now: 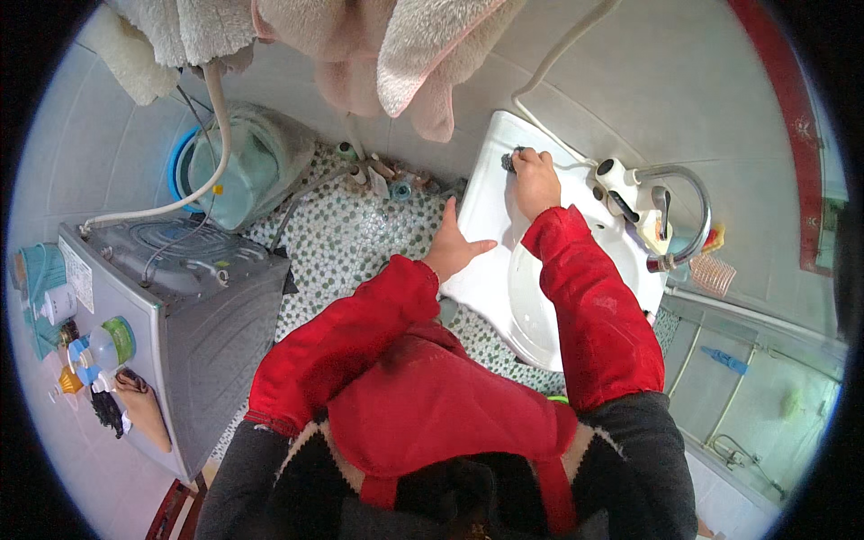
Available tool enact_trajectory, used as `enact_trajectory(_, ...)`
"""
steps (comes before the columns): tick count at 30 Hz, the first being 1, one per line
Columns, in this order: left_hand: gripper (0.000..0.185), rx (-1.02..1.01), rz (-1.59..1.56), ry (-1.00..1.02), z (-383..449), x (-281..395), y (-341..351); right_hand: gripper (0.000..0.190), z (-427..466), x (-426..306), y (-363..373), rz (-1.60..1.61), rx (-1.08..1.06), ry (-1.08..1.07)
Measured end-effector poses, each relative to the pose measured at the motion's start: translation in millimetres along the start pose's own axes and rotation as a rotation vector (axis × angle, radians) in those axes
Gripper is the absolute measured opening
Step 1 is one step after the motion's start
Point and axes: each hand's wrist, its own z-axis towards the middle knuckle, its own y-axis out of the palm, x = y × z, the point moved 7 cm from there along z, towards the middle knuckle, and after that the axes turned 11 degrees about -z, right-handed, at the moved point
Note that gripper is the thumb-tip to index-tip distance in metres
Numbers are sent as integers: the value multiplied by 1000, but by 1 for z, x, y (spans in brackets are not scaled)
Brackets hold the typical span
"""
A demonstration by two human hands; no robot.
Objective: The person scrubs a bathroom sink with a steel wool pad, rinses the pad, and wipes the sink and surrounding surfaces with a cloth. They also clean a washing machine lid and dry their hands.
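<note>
My right hand [536,185] is closed on a dark scouring pad [509,163], probably steel wool. It presses the pad to the flat left part of a white ceramic washbasin [480,202], near the back corner. The fingers hide part of the pad. My left hand [459,246] is at the basin's left rim with thumb and fingers spread, holding nothing. Its thumb reaches over the white surface; whether the palm touches the rim, I cannot tell. Right of my right hand stands a white faucet unit [615,179] with a curved metal spout [702,196].
A grey washing machine [223,310] stands at left, with bottles [111,343] and cloths on it. Behind it are a plastic-covered tub [236,169] and a hose [219,135]. Towels [445,54] hang overhead. Bottles and clutter [400,191] lie on the pebble-patterned floor [337,236].
</note>
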Motion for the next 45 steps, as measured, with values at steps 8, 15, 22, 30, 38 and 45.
enact_trajectory(8,128,-136,-311,-58,-7,-24,-10,31,-68,-66,-25,125,-192,-225)
enact_trajectory(15,93,-156,-422,-138,-26,-25,-5,26,-23,-41,-5,27,-200,-86)
enact_trajectory(22,98,-96,-396,-168,-27,-20,-3,23,-15,-56,-18,27,-78,-153)
enact_trajectory(30,103,-60,-266,-152,-30,-9,-9,31,-64,-84,-31,154,-117,-217)
enact_trajectory(38,104,-103,-381,-209,-24,-34,2,28,5,-30,8,48,-85,-3)
enact_trajectory(45,112,-72,-350,-221,-29,-22,-5,33,-67,-80,-27,137,-208,-216)
